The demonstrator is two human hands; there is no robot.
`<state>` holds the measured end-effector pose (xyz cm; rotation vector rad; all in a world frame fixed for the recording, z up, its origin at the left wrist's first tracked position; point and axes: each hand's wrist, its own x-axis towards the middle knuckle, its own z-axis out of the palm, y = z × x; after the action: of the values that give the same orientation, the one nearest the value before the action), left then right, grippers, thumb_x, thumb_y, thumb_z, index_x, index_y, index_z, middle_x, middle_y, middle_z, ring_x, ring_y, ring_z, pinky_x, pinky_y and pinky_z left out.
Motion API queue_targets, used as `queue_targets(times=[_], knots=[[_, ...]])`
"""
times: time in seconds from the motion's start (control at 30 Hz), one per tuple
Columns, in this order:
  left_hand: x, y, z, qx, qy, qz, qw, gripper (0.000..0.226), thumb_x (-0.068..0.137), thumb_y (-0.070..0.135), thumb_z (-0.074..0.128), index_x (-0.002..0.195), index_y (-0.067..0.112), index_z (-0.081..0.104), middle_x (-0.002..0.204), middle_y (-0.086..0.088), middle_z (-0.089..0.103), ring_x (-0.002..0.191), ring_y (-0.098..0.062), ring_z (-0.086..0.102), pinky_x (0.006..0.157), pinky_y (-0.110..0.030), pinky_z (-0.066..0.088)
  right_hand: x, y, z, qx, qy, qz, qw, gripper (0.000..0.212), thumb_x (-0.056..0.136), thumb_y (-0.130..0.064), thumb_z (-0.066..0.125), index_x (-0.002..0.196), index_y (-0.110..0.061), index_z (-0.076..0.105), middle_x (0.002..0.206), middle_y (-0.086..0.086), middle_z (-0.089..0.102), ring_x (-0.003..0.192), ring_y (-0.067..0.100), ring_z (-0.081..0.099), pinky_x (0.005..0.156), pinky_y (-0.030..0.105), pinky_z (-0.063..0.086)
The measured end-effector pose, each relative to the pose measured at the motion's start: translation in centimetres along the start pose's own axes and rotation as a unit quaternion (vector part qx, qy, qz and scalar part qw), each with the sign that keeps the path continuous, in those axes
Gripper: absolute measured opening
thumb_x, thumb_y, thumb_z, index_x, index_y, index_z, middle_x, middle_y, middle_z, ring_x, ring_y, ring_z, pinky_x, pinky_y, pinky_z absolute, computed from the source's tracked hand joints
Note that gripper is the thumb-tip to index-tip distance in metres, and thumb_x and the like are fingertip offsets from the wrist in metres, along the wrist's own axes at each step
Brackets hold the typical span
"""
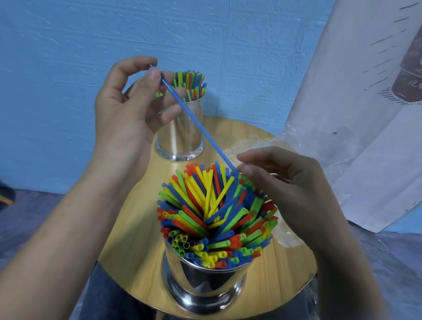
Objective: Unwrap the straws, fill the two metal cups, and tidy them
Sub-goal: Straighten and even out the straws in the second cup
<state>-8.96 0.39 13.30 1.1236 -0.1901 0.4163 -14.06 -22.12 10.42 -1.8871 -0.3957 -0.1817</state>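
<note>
Far cup (182,133) and near cup (205,283) stood packed with straws on table (132,224). Your left hand (124,110) pinched top of blue straw (197,119). Your right hand (285,184) met its lower tip over near cup; grip unclear. Likely left: seat it, tidy.

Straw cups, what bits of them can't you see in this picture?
All in the head view:
1. The left side of the far metal cup is behind the left hand.
2. The inside of the near metal cup is hidden by the packed straws.
3. The lower end of the blue straw meets the right hand; whether it is pinched is unclear.
</note>
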Motion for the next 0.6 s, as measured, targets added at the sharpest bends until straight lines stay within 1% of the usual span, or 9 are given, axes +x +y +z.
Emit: queue_targets(times=[0.07, 0.2, 0.3, 0.33, 0.4, 0.47, 0.53, 0.6], knots=[[0.1, -0.2, -0.1, -0.011, 0.002, -0.009, 1.000, 0.004, 0.105, 0.015, 0.057, 0.106, 0.019, 0.057, 0.092, 0.005, 0.073, 0.086, -0.021, 0.074, 0.071, -0.025, 0.058, 0.0, 0.0, 0.0, -0.001, 0.001, -0.004, 1.000, 0.013, 0.094, -0.025, 0.066, 0.097, -0.036, 0.073, 0.095, -0.019, 0.075, 0.099, 0.003, 0.071, 0.076, 0.015, 0.055], [0.0, -0.6, -0.4, -0.028, 0.012, -0.029, 0.999, 0.004, 0.104, 0.015, 0.057, 0.105, 0.019, 0.057, 0.097, 0.002, 0.070, 0.087, -0.020, 0.075, 0.071, -0.023, 0.057, 0.0, -0.1, 0.1, 0.008, -0.001, -0.012, 1.000, 0.014, 0.095, -0.020, 0.067, 0.098, -0.032, 0.073, 0.092, -0.017, 0.076, 0.096, 0.005, 0.071, 0.075, 0.015, 0.055], [-0.1, -0.8, -0.6, -0.023, 0.020, -0.040, 0.999, 0.005, 0.104, 0.015, 0.058, 0.102, 0.019, 0.058, 0.098, 0.000, 0.071, 0.084, -0.019, 0.074, 0.070, -0.022, 0.057, 0.0, -0.1, 0.1, 0.002, 0.033, -0.034, 0.999, 0.020, 0.096, -0.016, 0.066, 0.098, -0.034, 0.073, 0.091, -0.014, 0.076, 0.097, 0.007, 0.071, 0.078, 0.015, 0.054], [-0.1, -0.9, -0.7, -0.012, 0.023, -0.045, 0.999, 0.005, 0.104, 0.015, 0.058, 0.101, 0.019, 0.059, 0.096, 0.001, 0.073, 0.081, -0.018, 0.074, 0.071, -0.023, 0.058, 0.0, -0.1, 0.1, 0.008, 0.048, -0.041, 0.998, 0.020, 0.096, -0.014, 0.066, 0.099, -0.033, 0.073, 0.091, -0.012, 0.076, 0.096, 0.009, 0.071, 0.080, 0.017, 0.054], [-0.2, -1.1, -1.0, 0.021, 0.021, -0.061, 0.998, 0.006, 0.102, 0.015, 0.060, 0.098, 0.019, 0.060, 0.092, 0.001, 0.076, 0.079, -0.018, 0.074, 0.070, -0.024, 0.059, 0.0, -0.1, 0.0, 0.048, 0.077, -0.051, 0.995, 0.018, 0.096, -0.011, 0.069, 0.100, -0.028, 0.074, 0.090, -0.006, 0.075, 0.094, 0.014, 0.071, 0.084, 0.026, 0.057], [-0.4, -1.3, -1.4, 0.074, 0.001, -0.078, 0.994, 0.008, 0.100, 0.015, 0.063, 0.093, 0.019, 0.062, 0.087, 0.000, 0.076, 0.078, -0.018, 0.075, 0.067, -0.025, 0.059, 0.0, -0.2, -0.1, 0.116, 0.113, -0.055, 0.985, 0.014, 0.092, -0.010, 0.071, 0.097, -0.023, 0.073, 0.087, -0.002, 0.074, 0.090, 0.017, 0.071, 0.088, 0.038, 0.059], [-0.6, -1.3, -1.8, 0.150, -0.044, -0.099, 0.983, 0.008, 0.097, 0.018, 0.065, 0.090, 0.018, 0.063, 0.084, -0.002, 0.077, 0.076, -0.016, 0.074, 0.065, -0.025, 0.060, 0.1, -0.3, -0.4, 0.193, 0.149, -0.054, 0.968, 0.007, 0.090, -0.014, 0.070, 0.096, -0.018, 0.072, 0.083, -0.002, 0.072, 0.087, 0.018, 0.069, 0.089, 0.039, 0.058], [-0.9, -1.2, -2.3, 0.228, -0.117, -0.140, 0.956, 0.012, 0.094, 0.028, 0.064, 0.090, 0.017, 0.064, 0.090, -0.002, 0.079, 0.079, -0.015, 0.073, 0.067, -0.025, 0.059, 0.1, -0.4, -0.7, 0.232, 0.181, -0.055, 0.954, 0.008, 0.093, -0.016, 0.065, 0.098, -0.016, 0.071, 0.081, -0.001, 0.069, 0.086, 0.016, 0.066, 0.086, 0.035, 0.057]])
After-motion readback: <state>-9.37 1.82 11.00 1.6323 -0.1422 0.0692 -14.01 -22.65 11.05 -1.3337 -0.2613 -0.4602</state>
